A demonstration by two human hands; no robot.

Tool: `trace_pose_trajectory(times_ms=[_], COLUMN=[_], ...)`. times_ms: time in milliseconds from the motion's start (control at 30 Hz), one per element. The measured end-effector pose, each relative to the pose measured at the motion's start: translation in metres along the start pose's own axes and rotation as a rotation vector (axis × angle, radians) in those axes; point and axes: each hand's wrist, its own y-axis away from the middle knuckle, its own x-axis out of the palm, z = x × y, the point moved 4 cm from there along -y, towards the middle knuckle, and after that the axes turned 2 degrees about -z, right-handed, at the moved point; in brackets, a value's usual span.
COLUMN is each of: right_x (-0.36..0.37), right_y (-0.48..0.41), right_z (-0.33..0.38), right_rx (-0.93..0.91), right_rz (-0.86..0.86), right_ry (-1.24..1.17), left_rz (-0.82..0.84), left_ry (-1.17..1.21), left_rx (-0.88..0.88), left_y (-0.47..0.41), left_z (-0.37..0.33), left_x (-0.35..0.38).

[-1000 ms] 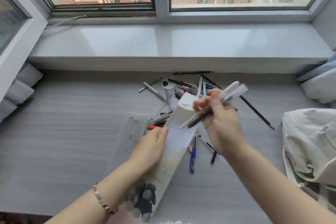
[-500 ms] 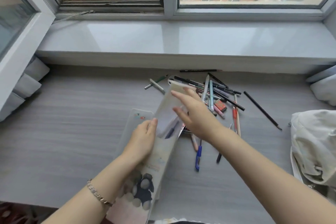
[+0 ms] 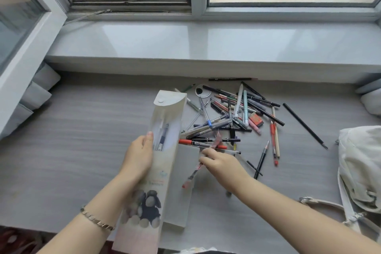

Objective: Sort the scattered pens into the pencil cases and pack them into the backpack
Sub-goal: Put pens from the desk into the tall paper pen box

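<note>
Head view: left hand [image 3: 138, 156] fingers are gripping one sheep-print case [image 3: 165, 113], a second grey case [image 3: 181, 202] lying on the counter [image 3: 72, 140]; right hand [image 3: 222, 165] fingers are pinching one red-tipped pen [image 3: 190, 177] beside the pen heap [image 3: 237, 113], one backpack [image 3: 362, 161] lying rightward.

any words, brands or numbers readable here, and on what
No text reads clearly.
pencil case: small print above the cartoon animal, too blurred.
pens: barrel printing, too small.
pen in right hand: motion-blurred.
red eraser: any marking too blurred.
</note>
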Motion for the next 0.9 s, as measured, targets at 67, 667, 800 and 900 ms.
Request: trace_pose_trajectory(times_ms=[67,667,800,900], right_x=[-0.016,-0.051,-0.055,-0.052], right_y=[0.004,-0.007,-0.028,-0.042], right_z=[-0.003,0.021,0.025,0.031], right_rx=[0.008,-0.28,-0.261,-0.303], right_rz=[-0.152,-0.425,-0.416,-0.296], right_ry=[-0.125,-0.019,0.073,-0.063], left_rz=[0.018,0.254,0.178,0.141], left_ry=[-0.014,-0.005,0.073,0.124], left_rx=[0.002,0.154,0.076,0.076], left_y=[0.003,0.023,0.013,0.011], left_z=[0.0,-0.023,-0.017,-0.02], left_x=[0.002,0.049,0.043,0.04])
